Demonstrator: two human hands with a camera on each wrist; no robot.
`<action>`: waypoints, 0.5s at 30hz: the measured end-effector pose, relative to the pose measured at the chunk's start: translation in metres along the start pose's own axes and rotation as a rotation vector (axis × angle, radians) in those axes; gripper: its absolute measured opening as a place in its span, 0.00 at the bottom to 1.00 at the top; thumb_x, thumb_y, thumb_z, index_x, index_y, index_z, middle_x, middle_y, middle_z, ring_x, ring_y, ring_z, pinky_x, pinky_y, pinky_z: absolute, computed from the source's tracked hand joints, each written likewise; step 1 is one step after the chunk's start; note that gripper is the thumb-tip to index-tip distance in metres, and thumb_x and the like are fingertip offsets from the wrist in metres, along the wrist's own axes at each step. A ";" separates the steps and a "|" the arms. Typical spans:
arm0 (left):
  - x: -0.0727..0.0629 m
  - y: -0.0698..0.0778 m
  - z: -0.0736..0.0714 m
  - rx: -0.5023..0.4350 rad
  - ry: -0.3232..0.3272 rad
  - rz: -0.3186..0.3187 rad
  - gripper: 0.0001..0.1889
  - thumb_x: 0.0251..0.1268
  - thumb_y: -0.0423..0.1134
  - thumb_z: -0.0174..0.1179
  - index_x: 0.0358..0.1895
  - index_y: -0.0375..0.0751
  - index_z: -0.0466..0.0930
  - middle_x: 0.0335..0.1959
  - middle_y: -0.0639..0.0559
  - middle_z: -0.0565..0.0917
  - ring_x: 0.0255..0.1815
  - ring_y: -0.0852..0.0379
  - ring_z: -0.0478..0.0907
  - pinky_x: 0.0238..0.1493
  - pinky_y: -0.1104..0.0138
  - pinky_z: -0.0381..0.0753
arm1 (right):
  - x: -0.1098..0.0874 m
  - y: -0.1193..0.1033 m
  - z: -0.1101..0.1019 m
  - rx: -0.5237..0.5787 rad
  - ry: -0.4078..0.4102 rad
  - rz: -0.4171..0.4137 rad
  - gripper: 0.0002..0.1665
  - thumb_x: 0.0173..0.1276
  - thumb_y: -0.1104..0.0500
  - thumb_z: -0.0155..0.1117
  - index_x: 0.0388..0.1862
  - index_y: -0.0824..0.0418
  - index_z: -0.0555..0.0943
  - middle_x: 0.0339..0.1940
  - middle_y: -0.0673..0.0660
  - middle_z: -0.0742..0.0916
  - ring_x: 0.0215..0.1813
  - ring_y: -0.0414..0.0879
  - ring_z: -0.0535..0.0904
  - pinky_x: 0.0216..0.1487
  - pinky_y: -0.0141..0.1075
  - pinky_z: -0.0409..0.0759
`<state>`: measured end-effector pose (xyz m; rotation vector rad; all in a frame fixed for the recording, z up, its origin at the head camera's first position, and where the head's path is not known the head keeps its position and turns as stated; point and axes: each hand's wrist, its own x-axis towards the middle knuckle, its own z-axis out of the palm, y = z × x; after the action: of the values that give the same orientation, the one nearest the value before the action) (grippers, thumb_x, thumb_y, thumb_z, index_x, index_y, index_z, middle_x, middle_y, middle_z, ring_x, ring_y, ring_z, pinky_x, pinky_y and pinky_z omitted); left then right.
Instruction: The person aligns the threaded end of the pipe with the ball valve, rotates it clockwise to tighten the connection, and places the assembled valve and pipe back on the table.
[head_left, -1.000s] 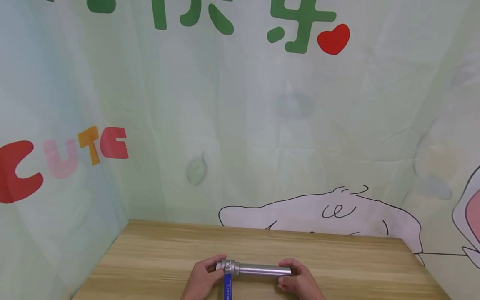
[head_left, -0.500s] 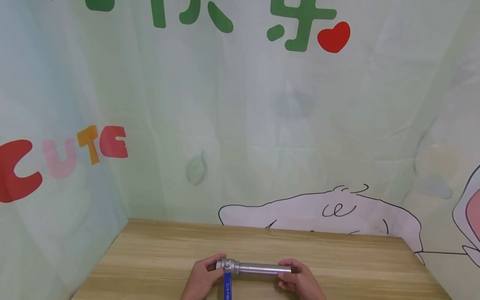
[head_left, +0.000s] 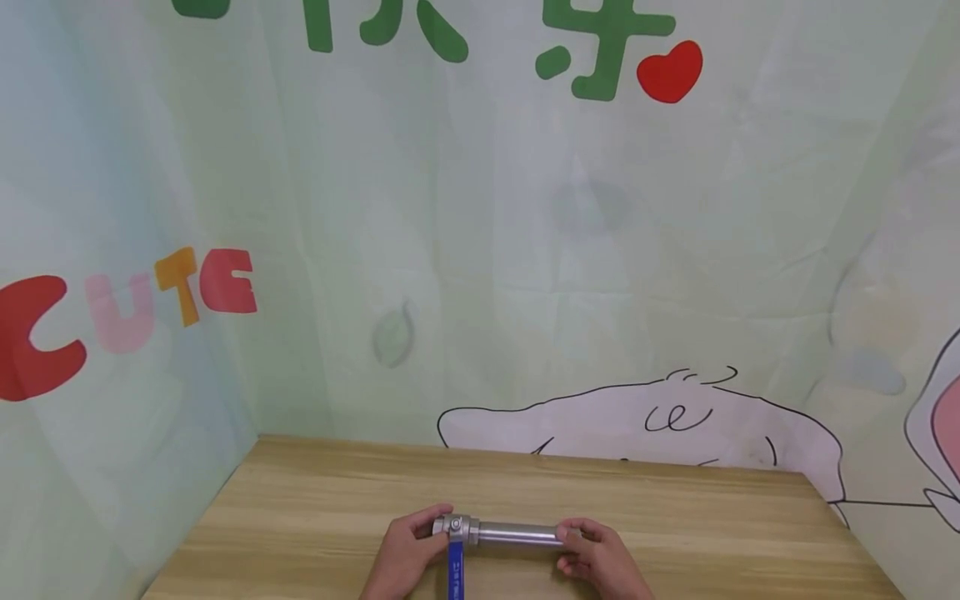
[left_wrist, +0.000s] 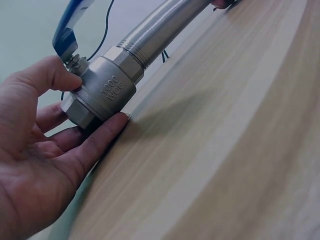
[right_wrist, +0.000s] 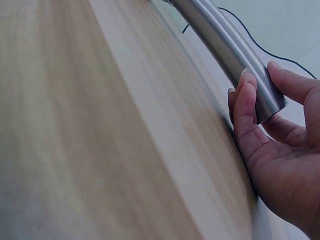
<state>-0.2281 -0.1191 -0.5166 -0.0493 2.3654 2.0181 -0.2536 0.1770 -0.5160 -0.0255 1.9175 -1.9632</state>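
A steel ball valve [left_wrist: 106, 87] with a blue lever handle [head_left: 456, 570] is joined to a smooth steel pipe [head_left: 517, 534], threads showing at the joint in the left wrist view. My left hand [head_left: 405, 552] grips the valve body, thumb on the near side and fingers behind and beneath. At the pipe's free end my right hand [head_left: 600, 557] holds the tube between thumb and curled fingers, as the right wrist view shows [right_wrist: 280, 135]. Valve and pipe lie level across the two hands, close over the table. The lever points toward me.
The wood-grain table [head_left: 337, 475] stretches under both hands. Behind it hangs a pale printed curtain [head_left: 495, 250] with coloured letters and a cartoon outline, and more of the curtain stands at the left and right sides.
My right thumb has moved from below the pipe's end up onto its near side, and the fingers have shifted round it. The left hand and valve look unchanged.
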 end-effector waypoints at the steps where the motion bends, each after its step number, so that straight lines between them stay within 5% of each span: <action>1: 0.000 -0.001 0.000 0.000 0.000 0.002 0.26 0.53 0.31 0.59 0.58 0.27 0.76 0.56 0.33 0.80 0.49 0.50 0.81 0.45 0.64 0.85 | 0.000 0.000 0.000 0.001 0.003 0.003 0.27 0.68 0.53 0.63 0.55 0.74 0.75 0.37 0.56 0.84 0.33 0.43 0.82 0.39 0.35 0.83; 10: 0.000 0.001 0.000 0.001 -0.001 0.001 0.25 0.53 0.31 0.60 0.57 0.27 0.77 0.55 0.34 0.81 0.48 0.50 0.81 0.45 0.63 0.85 | 0.000 -0.001 0.000 0.007 0.010 0.014 0.29 0.67 0.54 0.64 0.57 0.75 0.75 0.36 0.55 0.85 0.33 0.43 0.82 0.40 0.35 0.84; 15: 0.000 0.001 -0.001 -0.003 -0.003 0.001 0.24 0.53 0.31 0.60 0.57 0.27 0.77 0.55 0.34 0.81 0.48 0.51 0.81 0.44 0.63 0.85 | -0.001 -0.001 0.000 0.021 0.007 0.003 0.28 0.63 0.63 0.66 0.60 0.74 0.72 0.41 0.58 0.84 0.35 0.46 0.83 0.42 0.37 0.85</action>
<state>-0.2283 -0.1197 -0.5151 -0.0444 2.3614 2.0201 -0.2530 0.1774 -0.5150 -0.0098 1.8998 -1.9841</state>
